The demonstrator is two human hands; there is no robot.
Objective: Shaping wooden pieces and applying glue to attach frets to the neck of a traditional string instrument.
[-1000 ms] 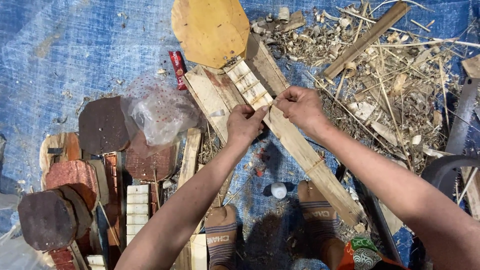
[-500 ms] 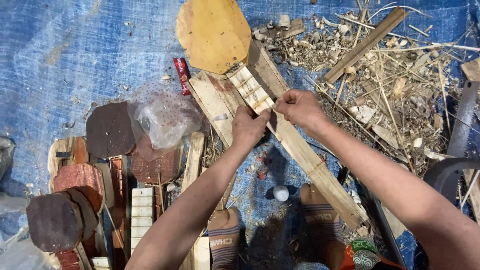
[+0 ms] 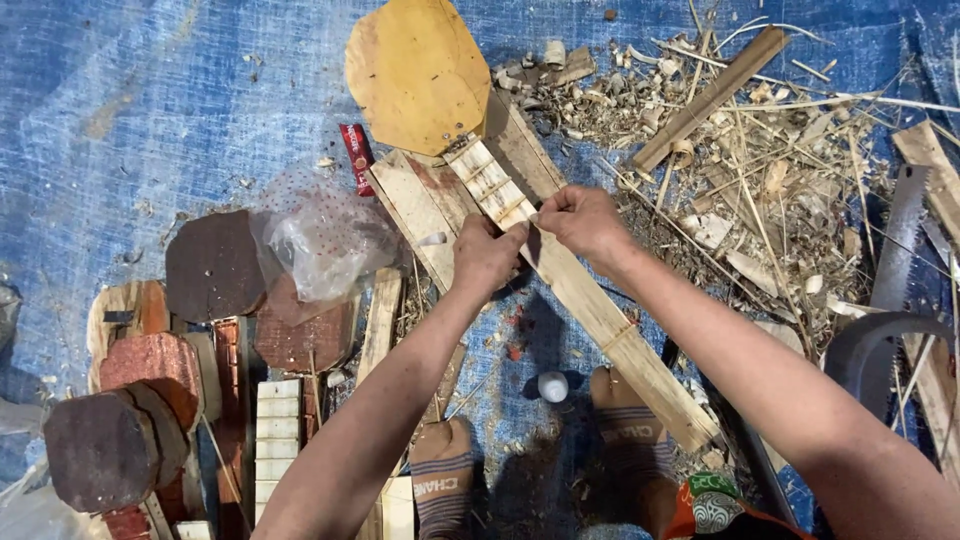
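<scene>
- Long pale wooden neck with raised cross-strips, joined to a yellow-brown octagonal plywood body [image 3: 418,70] — I log it lying on the blue tarpaulin floor cover [image 3: 150,100], its long axis running diagonally from the body at upper centre down to the lower right, ending beside my right foot.
- Left hand [image 3: 487,258] — knuckles curled, fingertips pinched at the neck's left edge, just below the last cross-strip.
- Right hand [image 3: 583,220] — clenched on the right edge, directly opposite; what the fingers pinch is too small to tell.
- Relation — both hands meet across the neck, about equally near; the body lies ahead of them, the bare length toward me.
- Nearby — clear plastic bag [image 3: 325,240] to the left; dark saw blade [image 3: 900,250] at far right.
</scene>
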